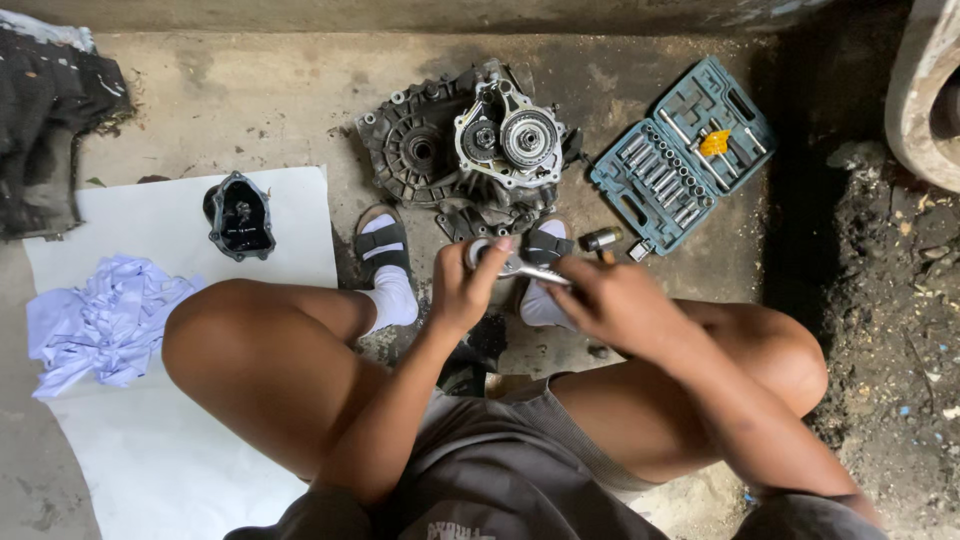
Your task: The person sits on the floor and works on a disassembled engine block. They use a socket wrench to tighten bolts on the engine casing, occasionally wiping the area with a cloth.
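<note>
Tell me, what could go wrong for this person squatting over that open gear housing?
The small metal tool held between the left hand and right hand might slip and drop into the open gearbox. Grit from the dirt floor could reach the exposed gears. Sandalled feet sit close to heavy parts.

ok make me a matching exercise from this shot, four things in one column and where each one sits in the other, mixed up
Things
1. teal plastic socket set case
2. crumpled pale lilac cloth
3. grey metal gearbox housing with exposed gears
4. small black oily metal cover

Places
A. on the white sheet's left edge, beside the person's knee
B. on the concrete floor just beyond the person's sandalled feet
C. at the top of the white sheet, near the left foot
D. open on the floor to the right of the gearbox

Pairs: 1-D, 2-A, 3-B, 4-C
</note>
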